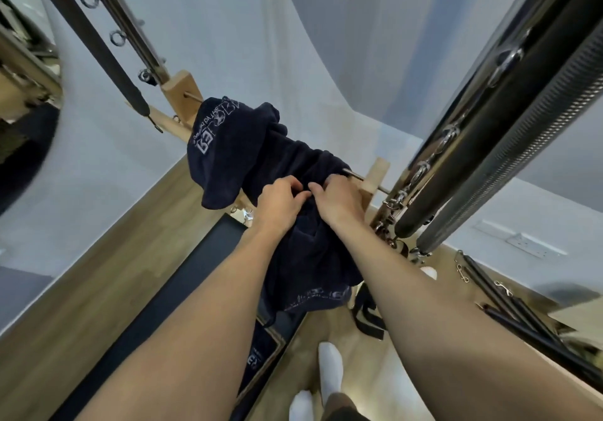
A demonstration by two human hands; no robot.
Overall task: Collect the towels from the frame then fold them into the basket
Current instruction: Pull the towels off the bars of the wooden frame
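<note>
wood floor [98, 290] below; both hands' fingers [295, 189] clamped on dark towels [287, 159] over frame rod [354, 175].

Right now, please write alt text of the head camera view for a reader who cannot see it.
Both hands, left hand and right hand, grip dark navy towels draped over a metal bar on a wooden frame. Springs hang to the right, above a wooden floor.

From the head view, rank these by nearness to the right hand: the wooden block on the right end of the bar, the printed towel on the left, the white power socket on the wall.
From the right hand:
1. Wooden block, just right of the hand, on the bar's right end.
2. Printed towel, up and left, draped over the bar.
3. White power socket, far right, low on the wall.
</note>
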